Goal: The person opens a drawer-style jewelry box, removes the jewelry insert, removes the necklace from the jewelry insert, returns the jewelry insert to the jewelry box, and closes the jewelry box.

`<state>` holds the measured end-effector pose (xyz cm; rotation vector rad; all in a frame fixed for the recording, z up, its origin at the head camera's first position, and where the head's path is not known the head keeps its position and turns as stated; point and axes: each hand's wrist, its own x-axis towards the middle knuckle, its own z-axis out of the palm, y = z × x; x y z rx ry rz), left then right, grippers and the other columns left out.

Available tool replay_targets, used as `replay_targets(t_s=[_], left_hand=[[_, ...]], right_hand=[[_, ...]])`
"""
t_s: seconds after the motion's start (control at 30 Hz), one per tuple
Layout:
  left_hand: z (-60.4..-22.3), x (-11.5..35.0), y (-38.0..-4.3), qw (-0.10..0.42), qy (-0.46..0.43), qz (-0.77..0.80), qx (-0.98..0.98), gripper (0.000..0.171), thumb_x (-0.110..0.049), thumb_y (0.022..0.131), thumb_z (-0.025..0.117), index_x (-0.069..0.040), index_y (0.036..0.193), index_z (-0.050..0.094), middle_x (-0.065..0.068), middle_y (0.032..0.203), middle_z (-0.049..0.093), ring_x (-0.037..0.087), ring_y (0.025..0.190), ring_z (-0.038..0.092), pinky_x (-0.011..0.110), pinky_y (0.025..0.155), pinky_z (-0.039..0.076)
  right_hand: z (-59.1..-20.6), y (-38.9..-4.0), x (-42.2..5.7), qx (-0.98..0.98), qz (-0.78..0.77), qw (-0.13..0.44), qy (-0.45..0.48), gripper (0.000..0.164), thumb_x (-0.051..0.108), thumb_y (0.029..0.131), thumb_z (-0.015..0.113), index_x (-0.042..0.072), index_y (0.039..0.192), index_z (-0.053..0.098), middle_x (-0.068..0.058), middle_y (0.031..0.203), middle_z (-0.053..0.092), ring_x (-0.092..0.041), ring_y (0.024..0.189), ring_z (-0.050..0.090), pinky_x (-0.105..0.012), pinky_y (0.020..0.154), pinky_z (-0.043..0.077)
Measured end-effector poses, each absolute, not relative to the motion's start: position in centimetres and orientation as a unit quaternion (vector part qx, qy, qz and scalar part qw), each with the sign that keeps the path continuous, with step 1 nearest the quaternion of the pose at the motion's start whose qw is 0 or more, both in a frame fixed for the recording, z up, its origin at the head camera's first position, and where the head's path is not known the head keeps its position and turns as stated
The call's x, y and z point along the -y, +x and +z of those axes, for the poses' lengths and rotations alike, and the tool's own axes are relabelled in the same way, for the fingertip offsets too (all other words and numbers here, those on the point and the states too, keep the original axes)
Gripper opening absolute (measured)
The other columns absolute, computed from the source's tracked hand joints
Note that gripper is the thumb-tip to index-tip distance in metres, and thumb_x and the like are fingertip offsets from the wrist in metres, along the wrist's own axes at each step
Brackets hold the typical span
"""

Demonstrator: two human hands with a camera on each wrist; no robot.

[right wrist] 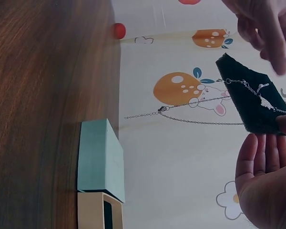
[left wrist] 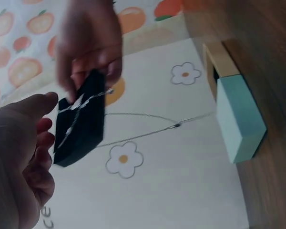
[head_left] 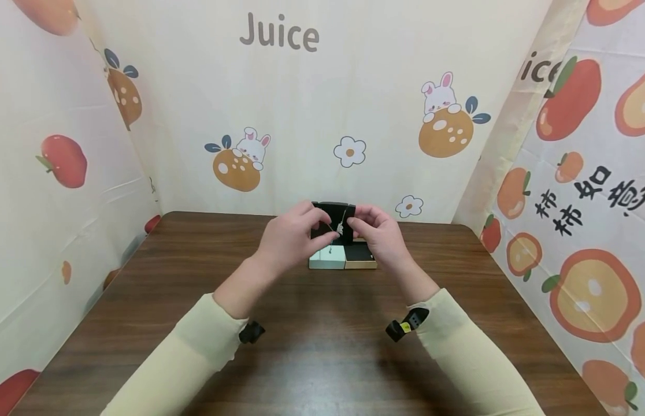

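Observation:
My right hand (head_left: 381,236) holds a black jewellery pad (head_left: 330,211) by its right edge, thumb on the front face and fingers behind. Across the pad lies a silver necklace (right wrist: 248,87) with a small leaf-like pendant (head_left: 340,228). Its thin chain (left wrist: 140,114) hangs in a loop below the pad, ending in a clasp and a short extender. At the pad's left side is my left hand (head_left: 297,234), thumb and index finger apart. In the right wrist view the left fingers are beside the pad with nothing held.
Below the hands, a mint-green box part (head_left: 326,260) stands on the wooden table (head_left: 291,346) against a tan-sided box (head_left: 360,265) with a dark inside. A fruit-printed cloth (head_left: 301,104) hangs behind the table's far edge and along both sides.

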<state>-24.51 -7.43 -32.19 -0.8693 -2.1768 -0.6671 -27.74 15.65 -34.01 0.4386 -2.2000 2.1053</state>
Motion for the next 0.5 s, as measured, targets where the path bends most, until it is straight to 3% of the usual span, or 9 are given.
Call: replay_targets(t_s=[0.13,0.37,0.5], left_hand=[[-32.8,6.6,-24.5,0.348,-0.323,-0.202,0.857,0.033,-0.033,0.089,0.095,-0.01,0.105,0.078,0.004,0.092,0.066,0.017,0.069,0.068,0.033,0.057,0.06],[-33.0,5.8,-24.5,0.338,-0.307,-0.19,0.869,0.021,-0.026,0.094,0.09,-0.012,0.103,0.077,0.004,0.092,0.065,0.017,0.07,0.068,0.034,0.059,0.062],[-32.9,5.5,-24.6,0.339,-0.301,-0.195,0.869,0.019,-0.026,0.097,0.087,-0.012,0.104,0.077,0.003,0.092,0.065,0.016,0.067,0.066,0.033,0.057,0.06]], right_hand=[[-34.0,-27.6,-15.7,0.711,0.688,0.034,0.144,0.012,0.009,0.107,0.07,0.005,0.119,0.07,0.005,0.103,0.074,-0.014,0.097,0.065,-0.026,0.086,0.06],[-34.0,-27.6,-15.7,0.699,0.7,0.026,0.144,0.009,0.009,0.108,0.068,0.008,0.116,0.069,0.003,0.105,0.073,-0.015,0.1,0.066,-0.034,0.093,0.06],[-34.0,-27.8,-15.7,0.699,0.7,0.026,0.146,0.009,0.009,0.108,0.068,0.007,0.116,0.068,0.003,0.104,0.073,-0.015,0.098,0.066,-0.032,0.091,0.06]])
